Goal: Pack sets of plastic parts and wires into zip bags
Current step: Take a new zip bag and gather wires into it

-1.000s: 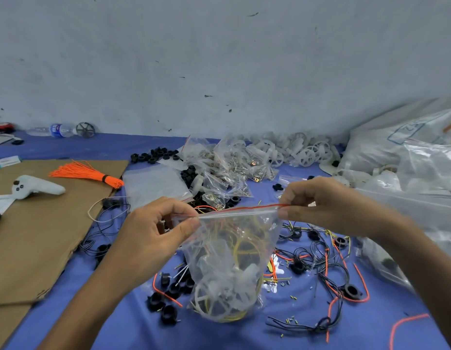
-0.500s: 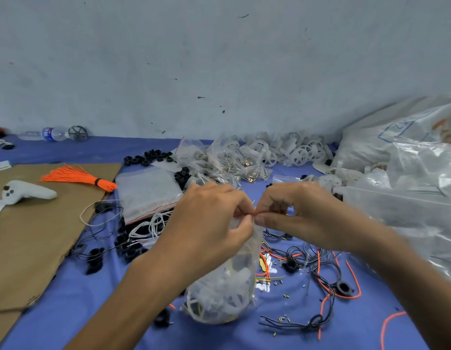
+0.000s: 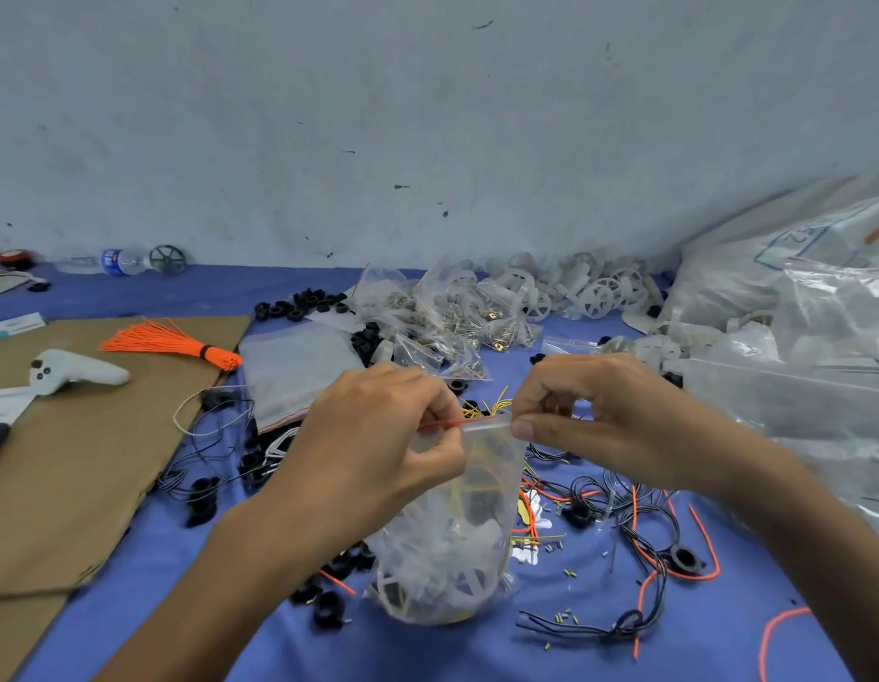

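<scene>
The left hand (image 3: 378, 450) and right hand (image 3: 605, 420) each pinch the red-striped top edge of one clear plastic zip bag (image 3: 452, 548), thumb and fingers curled tight. Stuffed with white plastic parts and yellow wires, the bag hangs between the two hands, its bottom on the blue cloth (image 3: 477, 652). Behind it lies a heap of white plastic wheels (image 3: 575, 287), too many to count.

My left hand (image 3: 378, 435) is reaching in from 7 o'clock and my right hand (image 3: 605, 415) from 4 o'clock. Both are curling their fingers and pinching the top strip of the zip bag (image 3: 447, 543), close together.
</scene>
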`<act>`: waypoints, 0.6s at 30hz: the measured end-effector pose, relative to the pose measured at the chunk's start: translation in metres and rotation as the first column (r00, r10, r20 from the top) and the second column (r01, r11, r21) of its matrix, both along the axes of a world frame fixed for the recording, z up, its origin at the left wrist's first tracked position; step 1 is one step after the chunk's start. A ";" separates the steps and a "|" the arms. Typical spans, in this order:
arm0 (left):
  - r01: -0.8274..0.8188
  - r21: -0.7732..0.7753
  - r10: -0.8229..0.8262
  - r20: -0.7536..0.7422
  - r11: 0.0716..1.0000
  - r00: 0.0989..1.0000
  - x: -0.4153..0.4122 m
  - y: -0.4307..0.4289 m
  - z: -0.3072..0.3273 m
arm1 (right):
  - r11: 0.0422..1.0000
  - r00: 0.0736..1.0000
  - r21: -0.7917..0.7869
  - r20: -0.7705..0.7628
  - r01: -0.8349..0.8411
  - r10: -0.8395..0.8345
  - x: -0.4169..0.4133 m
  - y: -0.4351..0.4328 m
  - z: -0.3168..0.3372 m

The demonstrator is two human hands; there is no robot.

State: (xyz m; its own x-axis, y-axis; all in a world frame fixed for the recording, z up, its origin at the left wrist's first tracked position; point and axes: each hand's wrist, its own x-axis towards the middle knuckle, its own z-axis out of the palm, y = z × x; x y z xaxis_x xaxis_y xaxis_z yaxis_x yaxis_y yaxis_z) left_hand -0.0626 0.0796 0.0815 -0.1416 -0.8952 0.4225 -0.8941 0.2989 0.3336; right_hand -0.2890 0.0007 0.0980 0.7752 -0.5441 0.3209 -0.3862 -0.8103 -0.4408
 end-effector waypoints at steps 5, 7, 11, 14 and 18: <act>-0.018 0.042 0.019 -0.020 0.999 1.000 0.013 0.007 -0.003 | 1.000 1.000 0.011 0.006 -0.009 0.009 -0.004 -0.002 -0.001; -0.029 0.041 0.030 -0.021 0.999 0.999 0.019 0.010 -0.005 | 1.000 1.000 0.021 0.011 -0.005 0.005 -0.005 -0.003 -0.002; -0.065 0.051 0.068 -0.054 0.997 0.996 0.033 0.017 -0.008 | 0.999 1.000 0.044 0.020 0.012 -0.013 -0.006 -0.007 -0.006; -0.091 0.064 0.096 -0.088 0.994 0.992 0.045 0.023 -0.011 | 0.999 0.999 0.036 0.031 0.013 -0.014 -0.008 -0.008 -0.007; -0.126 0.058 0.133 -0.135 0.990 0.982 0.058 0.031 -0.012 | 0.999 0.999 0.041 0.038 0.027 -0.029 -0.008 -0.010 -0.008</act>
